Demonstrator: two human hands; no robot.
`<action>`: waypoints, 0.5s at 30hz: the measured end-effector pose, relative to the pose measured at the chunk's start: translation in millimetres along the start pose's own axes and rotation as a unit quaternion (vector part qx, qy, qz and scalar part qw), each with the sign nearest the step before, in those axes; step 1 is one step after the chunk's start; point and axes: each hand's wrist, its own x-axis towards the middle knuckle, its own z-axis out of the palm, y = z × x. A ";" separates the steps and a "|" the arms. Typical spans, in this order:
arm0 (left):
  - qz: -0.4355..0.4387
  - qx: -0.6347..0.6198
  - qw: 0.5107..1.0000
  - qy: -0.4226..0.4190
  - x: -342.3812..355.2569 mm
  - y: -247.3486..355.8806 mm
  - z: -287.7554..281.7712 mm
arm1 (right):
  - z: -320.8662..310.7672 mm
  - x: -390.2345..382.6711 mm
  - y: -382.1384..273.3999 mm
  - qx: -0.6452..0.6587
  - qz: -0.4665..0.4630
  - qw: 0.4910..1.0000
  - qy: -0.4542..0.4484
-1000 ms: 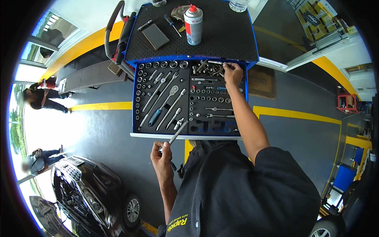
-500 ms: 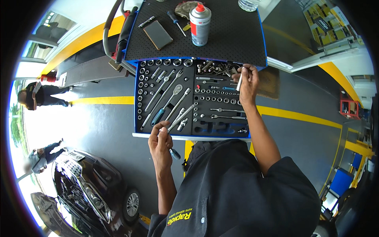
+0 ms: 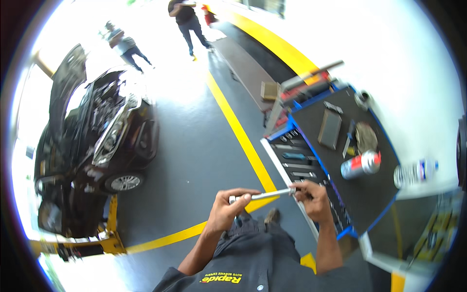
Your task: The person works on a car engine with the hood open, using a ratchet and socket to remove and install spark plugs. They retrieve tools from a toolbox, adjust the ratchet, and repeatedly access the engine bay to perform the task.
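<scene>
A silver metal bar (image 3: pixel 266 195), which looks like a socket extension bar, spans the gap between my two hands in front of my body. My left hand (image 3: pixel 227 210) is closed around its left end, thumb along the top. A bluish tool handle shows in part below that hand; the rest of it is hidden. The fingers of my right hand (image 3: pixel 313 200) pinch the bar's other end. Just beyond my right hand is the open tool drawer (image 3: pixel 288 168), lined in black foam and holding several wrenches and ratchets, blurred by motion.
On the blue-edged cart top (image 3: pixel 311 109) lie a phone (image 3: pixel 330 129), a screwdriver (image 3: pixel 349 138), a rag (image 3: pixel 366 137), a spray can (image 3: pixel 360 165) and a bottle (image 3: pixel 414 173). A dark car (image 3: pixel 104 131) with its hood up stands left. Two people are farther off.
My view and body have turned left from the drawer toward the car. My hands have come together, both now on the silver bar; the right hand has left the drawer's far side.
</scene>
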 end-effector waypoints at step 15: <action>0.040 -0.017 0.993 0.114 4.4 32.4 -245.8 | 180.3 214.7 -83.3 -0.106 -0.201 0.920 -0.321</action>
